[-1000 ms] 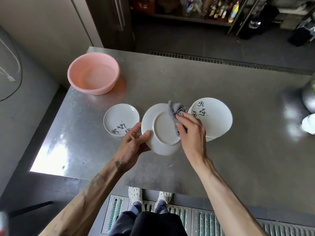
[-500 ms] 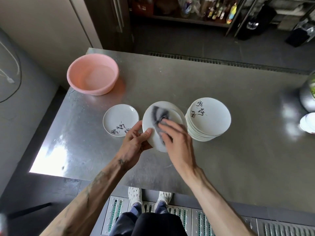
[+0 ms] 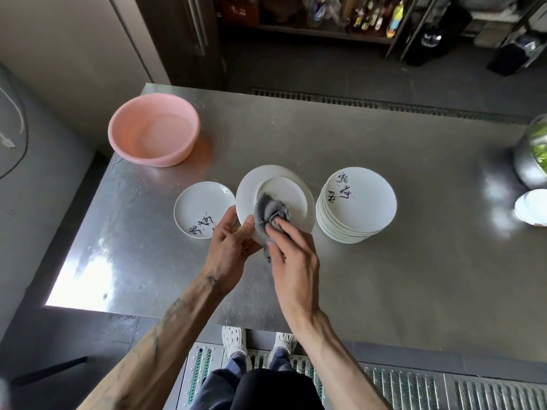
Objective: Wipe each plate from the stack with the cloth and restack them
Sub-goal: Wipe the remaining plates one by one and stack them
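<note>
1. Left hand (image 3: 229,244): grip clamped on the near-left rim of a white plate (image 3: 278,196), thumb on the upward face, fingers beneath.
2. Right hand (image 3: 291,250): fingertips pressed together onto a crumpled grey cloth (image 3: 270,213), pinning it against the plate's upturned underside.
3. Plate: held tilted above the bench (image 3: 384,261), foot ring facing up, between the single plate and the stack.
4. Single plate (image 3: 201,208): flat on the bench just left of the held one, black brush lettering near its front edge, partly covered by the left hand.
5. Stack of plates (image 3: 358,205): on the bench just right of the held plate, same lettering on the top one.
6. Pink basin (image 3: 154,130): at the far left of the bench, well apart from the plates.
7. Metal bowl (image 3: 531,155) with greens: at the right edge, more white plates (image 3: 532,207) just in front of it.
</note>
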Demonstrator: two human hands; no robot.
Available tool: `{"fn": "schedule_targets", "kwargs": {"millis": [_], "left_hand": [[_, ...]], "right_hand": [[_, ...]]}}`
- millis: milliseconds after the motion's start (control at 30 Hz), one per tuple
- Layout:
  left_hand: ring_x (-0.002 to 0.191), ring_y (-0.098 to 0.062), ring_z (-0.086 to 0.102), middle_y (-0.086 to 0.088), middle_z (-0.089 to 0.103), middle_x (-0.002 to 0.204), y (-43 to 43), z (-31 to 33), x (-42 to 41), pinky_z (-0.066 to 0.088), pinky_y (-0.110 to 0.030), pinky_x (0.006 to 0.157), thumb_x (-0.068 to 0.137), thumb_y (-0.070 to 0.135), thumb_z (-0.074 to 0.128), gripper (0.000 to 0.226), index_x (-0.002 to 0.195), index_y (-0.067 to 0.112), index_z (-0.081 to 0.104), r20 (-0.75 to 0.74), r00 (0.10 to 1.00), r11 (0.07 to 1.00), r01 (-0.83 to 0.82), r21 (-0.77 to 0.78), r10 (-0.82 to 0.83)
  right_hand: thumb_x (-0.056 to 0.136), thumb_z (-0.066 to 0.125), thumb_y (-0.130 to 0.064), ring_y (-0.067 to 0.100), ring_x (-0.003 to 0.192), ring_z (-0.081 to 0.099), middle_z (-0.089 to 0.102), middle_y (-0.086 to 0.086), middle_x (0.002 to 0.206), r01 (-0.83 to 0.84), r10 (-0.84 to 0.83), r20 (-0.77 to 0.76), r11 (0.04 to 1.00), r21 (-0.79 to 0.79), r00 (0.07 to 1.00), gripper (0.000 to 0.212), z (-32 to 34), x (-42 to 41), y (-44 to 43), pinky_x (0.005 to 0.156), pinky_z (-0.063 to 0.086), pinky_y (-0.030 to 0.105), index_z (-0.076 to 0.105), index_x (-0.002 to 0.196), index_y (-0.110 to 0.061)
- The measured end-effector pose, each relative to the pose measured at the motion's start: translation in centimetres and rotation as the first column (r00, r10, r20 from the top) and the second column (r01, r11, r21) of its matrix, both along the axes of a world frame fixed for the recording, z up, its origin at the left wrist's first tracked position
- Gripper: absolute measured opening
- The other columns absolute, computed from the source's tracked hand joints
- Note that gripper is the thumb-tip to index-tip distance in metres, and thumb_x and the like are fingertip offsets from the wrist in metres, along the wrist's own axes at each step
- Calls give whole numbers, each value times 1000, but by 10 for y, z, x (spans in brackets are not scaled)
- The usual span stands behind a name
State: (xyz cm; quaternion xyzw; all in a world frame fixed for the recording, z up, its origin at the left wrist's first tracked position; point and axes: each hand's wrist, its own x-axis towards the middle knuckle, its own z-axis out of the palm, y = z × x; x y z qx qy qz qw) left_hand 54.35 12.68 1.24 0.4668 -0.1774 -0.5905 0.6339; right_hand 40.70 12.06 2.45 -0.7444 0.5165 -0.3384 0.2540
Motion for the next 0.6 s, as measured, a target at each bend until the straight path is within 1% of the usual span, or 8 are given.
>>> {"fn": "schedule_targets", "kwargs": {"millis": [67, 133, 267, 333, 400, 500, 567, 600], "left_hand": [[101, -23, 71, -11, 72, 118, -1, 2, 2, 60, -38, 82, 99, 14, 62, 23, 121, 20, 66, -2, 1000, 1000, -20, 3, 20], [101, -22, 71, -9, 72, 117, -2, 1, 1, 60, -38, 83, 98, 15, 62, 24, 121, 20, 66, -13, 999, 999, -32, 6, 32], [97, -21, 71, -12, 72, 116, -2, 1, 0, 59, -35, 81, 104, 10, 55, 24, 127, 14, 61, -58, 998, 1000, -30, -2, 30], [99, -19, 71, -7, 72, 116, -1, 0, 3, 60, -35, 82, 104, 10, 55, 23, 121, 19, 67, -83, 995, 999, -49, -10, 48], [99, -16, 70, -2, 72, 116, -1, -1, 6, 60, -34, 81, 103, 12, 56, 25, 120, 24, 68, -76, 995, 998, -61, 0, 61], [104, -16, 68, -1, 70, 120, 1, -4, 10, 59, -34, 84, 102, 15, 58, 29, 128, 24, 65, -54, 998, 999, -31, 14, 32], [105, -15, 68, 0, 70, 121, 3, -4, 13, 59, -34, 84, 101, 17, 60, 29, 128, 26, 67, -45, 999, 1000, 8, 16, -7], [104, -15, 68, 0, 70, 121, 3, -3, 14, 59, -34, 83, 100, 19, 61, 29, 127, 27, 67, -36, 999, 999, 30, 20, -29]], "right_hand": [[90, 71, 0, 20, 120, 60, 66, -3, 133, 91, -91, 22, 995, 35, 996, 36, 0, -6, -7, 107, 44, 22, 73, 124, -12], [90, 71, 0, 22, 118, 61, 67, -2, 132, 145, -146, 24, 989, 34, 989, 35, 2, -5, -7, 105, 44, 21, 74, 123, -11], [87, 73, 1, 18, 119, 59, 65, 0, 134, -2, 1, -13, 999, -54, 1000, 39, 2, 7, 3, 108, 40, 16, 72, 125, -10], [88, 71, 1, 16, 121, 58, 64, -1, 135, 51, -51, 9, 998, -42, 999, 40, 0, -2, -4, 109, 40, 16, 72, 127, -11], [89, 70, 1, 15, 123, 58, 64, -3, 137, 138, -138, 37, 990, 6, 990, 40, -2, -15, -15, 109, 43, 23, 71, 127, -12], [93, 66, 2, 18, 122, 62, 67, 0, 130, 185, -198, 137, 977, 103, 970, 32, -3, -27, -40, 104, 50, 40, 73, 123, -10], [95, 63, 1, 20, 112, 67, 71, 1, 122, 185, -229, 209, 960, 212, 951, 28, 0, -33, -65, 98, 53, 46, 74, 119, -9], [95, 62, 1, 21, 105, 69, 72, 2, 117, 174, -231, 212, 950, 259, 949, 28, 4, -35, -78, 95, 55, 45, 74, 118, -10]]}}
